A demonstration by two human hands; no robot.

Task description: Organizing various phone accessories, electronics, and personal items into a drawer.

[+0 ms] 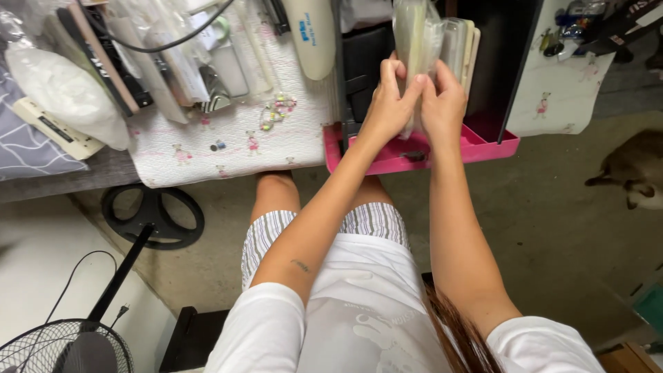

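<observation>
Both of my hands reach forward and grip a clear plastic packet (pixel 416 34) with pale contents, held upright. My left hand (pixel 387 103) holds its left edge and my right hand (pixel 443 103) holds its right edge, thumbs pressed on the front. Behind the packet stand more upright clear and beige flat packets (pixel 461 43). Below my hands is a pink tray (pixel 490 146) with raised sides, jutting out from the table edge.
A table with a white patterned cloth (pixel 228 141) carries bags, cables and a white device (pixel 311 34). A black fan (pixel 76 349) with round base (pixel 155 217) stands at the left on the floor. A cat (pixel 632 169) lies at the right.
</observation>
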